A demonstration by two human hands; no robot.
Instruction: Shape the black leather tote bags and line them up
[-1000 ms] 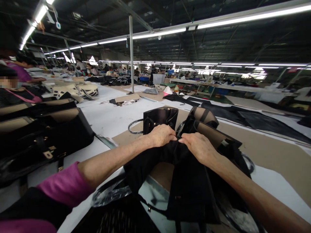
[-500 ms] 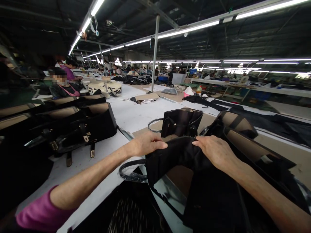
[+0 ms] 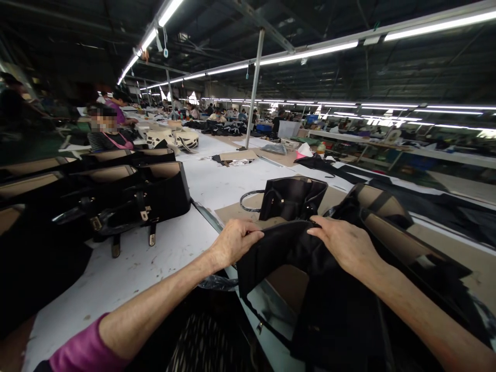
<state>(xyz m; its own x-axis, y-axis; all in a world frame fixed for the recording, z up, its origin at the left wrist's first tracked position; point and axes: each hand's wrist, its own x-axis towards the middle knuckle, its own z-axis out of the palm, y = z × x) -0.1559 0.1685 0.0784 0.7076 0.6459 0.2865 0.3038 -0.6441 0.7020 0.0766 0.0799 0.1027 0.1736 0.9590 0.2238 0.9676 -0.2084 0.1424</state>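
A black handbag (image 3: 279, 248) lies in front of me, its far edge raised between my two hands. My left hand (image 3: 235, 242) pinches that edge at its left part, thumb on the near side. Further right along the same edge, my right hand (image 3: 344, 240) grips it between thumb and fingers. Brown lining shows inside the bag. A plastic-wrapped handle (image 3: 217, 282) sticks out on the left below my left hand. Just beyond my hands stands another black handbag (image 3: 289, 199) with a looped handle.
Several black handbags with tan linings (image 3: 165, 191) stand in rows at the left. More open bags (image 3: 403, 232) sit close by my right arm. A metal post (image 3: 254, 93) rises from the white table (image 3: 228, 175). A co-worker (image 3: 106, 137) is at the far left.
My left hand has shifted slightly down, and its fingers are curled closer round the bag's edge. The view has turned a little left. Both hands stay on the bag.
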